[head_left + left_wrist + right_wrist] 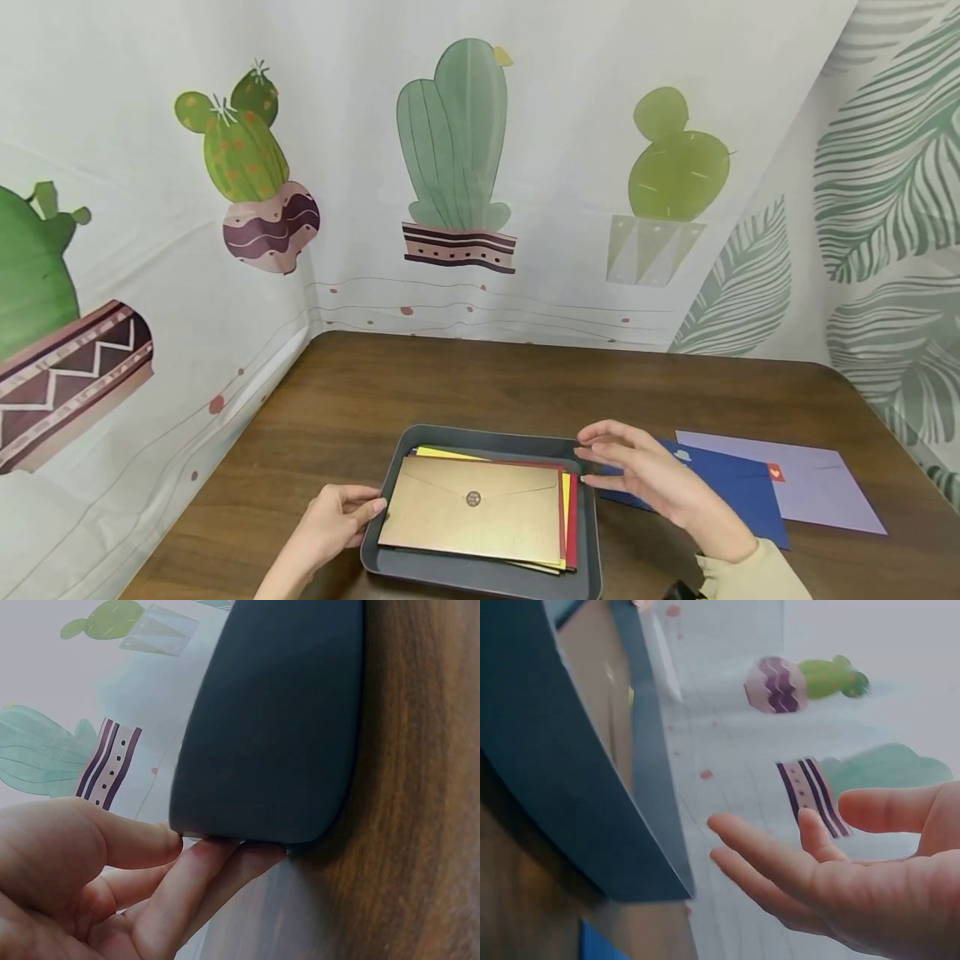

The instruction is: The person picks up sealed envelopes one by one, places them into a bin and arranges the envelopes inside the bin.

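Observation:
A dark grey rectangular tray [480, 581] lies on the table with a stack of envelopes in it. On top of the stack is a gold envelope [450, 525] with a round dark seal; yellow and red edges show beneath it. At the tray's left side my left hand [330, 521] grips the rim, thumb at the top edge and fingers against the outer wall, as the left wrist view also shows. My right hand [648, 471] hovers by the tray's right rim, fingers extended and holding nothing. In the right wrist view a gap separates its fingertips from the tray wall [562, 772].
Right of the tray, a blue envelope [738, 500] partly overlaps a lilac envelope [825, 492] with a small red sticker [776, 473]. Both lie on the brown wooden table [480, 375]. Behind it hangs a white curtain [570, 167] printed with cacti and leaves.

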Available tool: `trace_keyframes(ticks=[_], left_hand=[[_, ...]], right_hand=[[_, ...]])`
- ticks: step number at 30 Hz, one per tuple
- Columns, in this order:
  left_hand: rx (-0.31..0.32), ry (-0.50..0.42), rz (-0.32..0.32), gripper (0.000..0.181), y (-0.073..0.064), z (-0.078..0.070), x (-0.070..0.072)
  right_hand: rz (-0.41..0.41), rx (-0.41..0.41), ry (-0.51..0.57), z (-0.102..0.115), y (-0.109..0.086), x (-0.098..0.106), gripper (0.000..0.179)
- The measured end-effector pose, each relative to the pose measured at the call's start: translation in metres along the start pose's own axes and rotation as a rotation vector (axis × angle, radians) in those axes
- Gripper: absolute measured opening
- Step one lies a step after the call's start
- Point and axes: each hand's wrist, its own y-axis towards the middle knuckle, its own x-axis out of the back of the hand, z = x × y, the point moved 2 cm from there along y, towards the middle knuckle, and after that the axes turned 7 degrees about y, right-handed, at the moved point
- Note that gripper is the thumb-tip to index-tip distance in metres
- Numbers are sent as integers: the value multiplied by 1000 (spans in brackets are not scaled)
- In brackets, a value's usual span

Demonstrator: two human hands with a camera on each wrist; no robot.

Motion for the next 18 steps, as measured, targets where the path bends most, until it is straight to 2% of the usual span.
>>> trace_keyframes(ticks=[4, 8, 13, 18], left_hand=[[10, 3, 4, 36, 0, 1, 0], [16, -2, 6, 38, 0, 0, 0], [21, -4, 6, 39, 0, -1, 1], [20, 2, 5, 37, -1, 0, 0]], right_hand=[[4, 49, 23, 9, -7, 15, 18], [-44, 72, -20, 14, -15, 34, 20], [-126, 40, -157, 15, -24, 60, 23], [-261, -61, -380, 4, -31, 79, 32]])
